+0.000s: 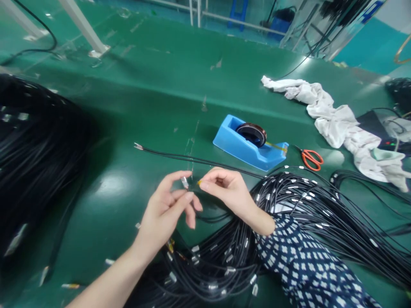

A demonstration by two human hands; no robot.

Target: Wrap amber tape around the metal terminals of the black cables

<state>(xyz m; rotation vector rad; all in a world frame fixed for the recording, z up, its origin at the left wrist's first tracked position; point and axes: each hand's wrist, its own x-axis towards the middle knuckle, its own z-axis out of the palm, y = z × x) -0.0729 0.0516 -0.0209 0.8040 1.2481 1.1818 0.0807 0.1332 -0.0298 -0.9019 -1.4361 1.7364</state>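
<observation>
My left hand (171, 201) grips a thin black cable near its end, between thumb and fingers. The silvery tip (184, 182) of that cable sticks up beside my index finger. Just to the right, my right hand (224, 186) pinches a small piece of amber tape (199, 182), close to the tip but apart from it. Beyond my hands stands a blue tape dispenser (247, 147) with a roll of dark amber tape (253, 133). Below and to the right lies a big bundle of black cables (237, 252) with white tags and metal ends.
Orange-handled scissors (311, 160) lie right of the dispenser. A crumpled white cloth (337, 124) stretches along the right side. A single cable with a forked end (138, 146) lies across the green tabletop (144, 102). At left is a large dark cable heap (38, 158).
</observation>
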